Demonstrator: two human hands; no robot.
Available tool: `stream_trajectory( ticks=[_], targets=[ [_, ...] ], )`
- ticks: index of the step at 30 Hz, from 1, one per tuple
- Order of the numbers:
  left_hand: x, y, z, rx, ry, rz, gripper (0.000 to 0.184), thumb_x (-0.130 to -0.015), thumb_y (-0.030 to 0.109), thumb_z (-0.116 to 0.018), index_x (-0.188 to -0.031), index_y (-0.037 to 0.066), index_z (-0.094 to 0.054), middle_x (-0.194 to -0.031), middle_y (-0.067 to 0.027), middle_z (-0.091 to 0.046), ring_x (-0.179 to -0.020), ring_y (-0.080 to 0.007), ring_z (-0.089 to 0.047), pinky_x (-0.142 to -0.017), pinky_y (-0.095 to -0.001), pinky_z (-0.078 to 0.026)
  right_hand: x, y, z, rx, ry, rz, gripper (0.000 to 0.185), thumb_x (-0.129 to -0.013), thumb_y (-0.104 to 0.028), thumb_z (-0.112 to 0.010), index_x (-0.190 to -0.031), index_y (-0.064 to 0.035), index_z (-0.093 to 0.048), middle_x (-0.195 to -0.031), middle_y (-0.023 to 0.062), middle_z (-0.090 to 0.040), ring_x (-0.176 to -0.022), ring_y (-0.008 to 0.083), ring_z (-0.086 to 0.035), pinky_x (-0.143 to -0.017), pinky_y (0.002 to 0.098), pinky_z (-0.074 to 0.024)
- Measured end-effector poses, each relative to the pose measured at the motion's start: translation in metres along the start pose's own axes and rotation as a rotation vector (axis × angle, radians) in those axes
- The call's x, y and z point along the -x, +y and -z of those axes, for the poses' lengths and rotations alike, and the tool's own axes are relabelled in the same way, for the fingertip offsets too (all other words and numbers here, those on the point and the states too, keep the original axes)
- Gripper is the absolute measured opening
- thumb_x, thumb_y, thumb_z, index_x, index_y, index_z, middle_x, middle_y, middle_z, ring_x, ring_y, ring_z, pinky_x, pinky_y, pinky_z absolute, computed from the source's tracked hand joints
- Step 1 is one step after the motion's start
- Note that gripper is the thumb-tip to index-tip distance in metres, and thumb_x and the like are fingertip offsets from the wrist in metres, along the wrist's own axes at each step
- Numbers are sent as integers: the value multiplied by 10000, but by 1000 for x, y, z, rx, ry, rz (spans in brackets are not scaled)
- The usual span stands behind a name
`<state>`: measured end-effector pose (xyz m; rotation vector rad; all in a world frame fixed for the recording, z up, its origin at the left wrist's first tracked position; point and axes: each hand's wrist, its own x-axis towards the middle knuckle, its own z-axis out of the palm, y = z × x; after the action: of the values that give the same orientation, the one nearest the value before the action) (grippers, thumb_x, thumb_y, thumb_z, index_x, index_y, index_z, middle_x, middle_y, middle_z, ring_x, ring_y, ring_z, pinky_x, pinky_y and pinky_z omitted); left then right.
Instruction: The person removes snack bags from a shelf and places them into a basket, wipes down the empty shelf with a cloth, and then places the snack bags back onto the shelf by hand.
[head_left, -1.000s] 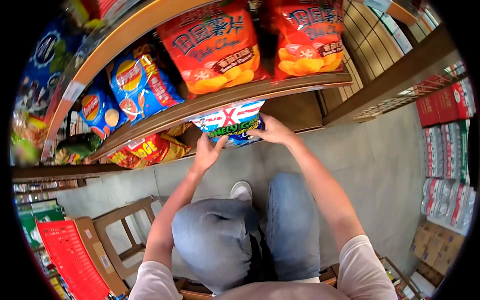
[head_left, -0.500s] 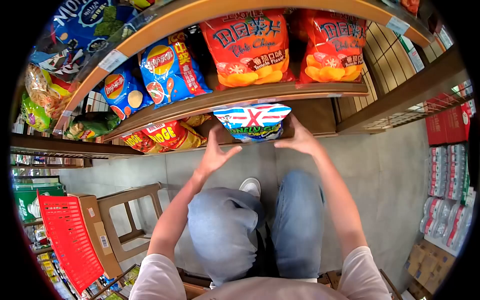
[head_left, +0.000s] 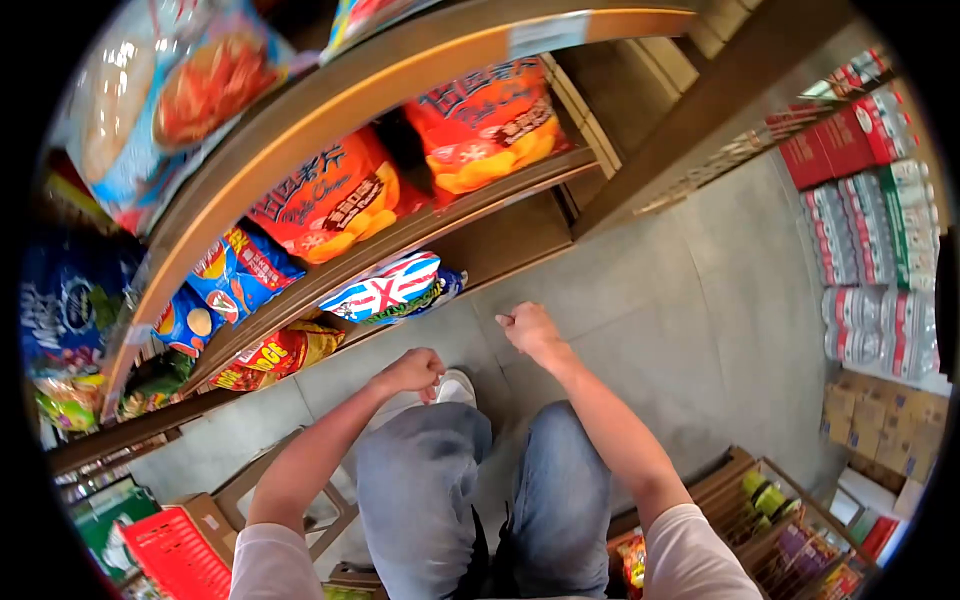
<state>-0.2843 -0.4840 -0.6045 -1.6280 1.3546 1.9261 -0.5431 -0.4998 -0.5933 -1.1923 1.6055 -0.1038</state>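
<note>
A blue, white and red snack bag [head_left: 392, 288] with a large X lies on the lowest shelf, apart from both hands. My left hand [head_left: 410, 372] hangs below it, above my white shoe, with its fingers curled in and nothing showing in them. My right hand [head_left: 530, 330] is over the grey floor, right of the bag, its fingers folded and no object visible in them. Beside the X bag on the same shelf are red and yellow snack bags [head_left: 285, 356].
Red potato chip bags [head_left: 330, 195] and blue chip bags [head_left: 240, 272] fill the shelf above. A brown post [head_left: 700, 110] stands at right. Packed bottles [head_left: 845, 235] and cartons [head_left: 885, 420] are stacked beyond. A red basket [head_left: 180, 555] and a stool [head_left: 335, 525] are at lower left.
Both hands have let go of the X bag, drawn back toward my body and curled their fingers. The bag now sits on the low shelf. My view has turned, shifting the shelves left.
</note>
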Motion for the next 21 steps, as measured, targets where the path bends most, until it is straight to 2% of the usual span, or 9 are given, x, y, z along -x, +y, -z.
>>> stream_trajectory(
  ticks=[2, 4, 6, 7, 10, 11, 16, 19, 21],
  targets=[
    [23, 48, -11, -256, 20, -37, 206, -861, 43, -425, -960, -51, -580, -758, -150, -618, -599, -225, -675, -509, -365, -541, 6, 32, -19, -30, 331, 167, 284, -919, -190, -609, -748, 35, -597, -618, 181, -632, -492, 262, -616, -536, 399, -512],
    [32, 67, -27, -359, 53, -84, 231, -889, 65, -408, -944, -48, -603, -752, -214, -622, -555, -274, -652, -579, -405, -539, 24, 46, -21, -128, 396, 108, 283, -926, -193, -598, -766, 41, -597, -616, 185, -627, -487, 264, -613, -539, 401, -512],
    [48, 80, -43, -585, 103, -255, 279, -919, 105, -398, -922, -51, -630, -782, -289, -630, -624, -380, -646, -686, -452, -528, 47, 56, -26, -232, 453, 49, 284, -933, -196, -587, -785, 46, -596, -614, 189, -623, -482, 266, -609, -543, 403, -512],
    [55, 82, -54, -491, 121, -171, 382, -971, 202, -377, -904, -65, -643, -842, -324, -625, -762, -469, -621, -764, -507, -499, 60, 62, -30, -258, 473, -38, 269, -937, -191, -574, -813, 46, -604, -620, 183, -626, -487, 257, -615, -535, 396, -511],
    [97, 89, -88, -537, 295, -325, 472, -998, 288, -354, -928, -79, -642, -862, -318, -628, -857, -500, -595, -785, -526, -486, 113, 73, -31, -341, 503, -162, 229, -938, -166, -554, -875, 45, -619, -631, 163, -631, -502, 235, -629, -516, 374, -512],
    [118, 99, -97, -510, 281, -165, 555, -1008, 370, -324, -937, -74, -650, -918, -321, -623, -900, -499, -588, -832, -527, -476, 134, 72, -28, -392, 525, -184, 206, -936, -146, -547, -909, 43, -626, -636, 149, -634, -512, 222, -639, -505, 358, -514],
    [240, 132, -138, -542, 299, -67, 577, -1009, 384, -297, -937, -63, -655, -995, -324, -610, -999, -495, -560, -932, -526, -434, 264, 13, 46, -636, 462, -394, 189, -933, -129, -557, -983, 33, -639, -673, 118, -647, -512, 168, -624, -501, 315, -533],
    [305, 151, -150, -438, 320, -29, 571, -1014, 364, -283, -937, -66, -650, -994, -324, -609, -999, -499, -557, -927, -524, -437, 324, -16, 95, -809, 550, -333, 217, -904, -175, -645, -894, 43, -647, -667, 94, -659, -543, 131, -625, -495, 287, -520],
    [337, 154, -149, -395, 449, -101, 535, -1017, 331, -305, -911, -69, -646, -970, -323, -611, -980, -505, -559, -899, -538, -444, 350, -35, 123, -723, 588, -295, 220, -898, -182, -655, -872, 36, -646, -654, 87, -656, -542, 125, -621, -493, 282, -514]
  ],
)
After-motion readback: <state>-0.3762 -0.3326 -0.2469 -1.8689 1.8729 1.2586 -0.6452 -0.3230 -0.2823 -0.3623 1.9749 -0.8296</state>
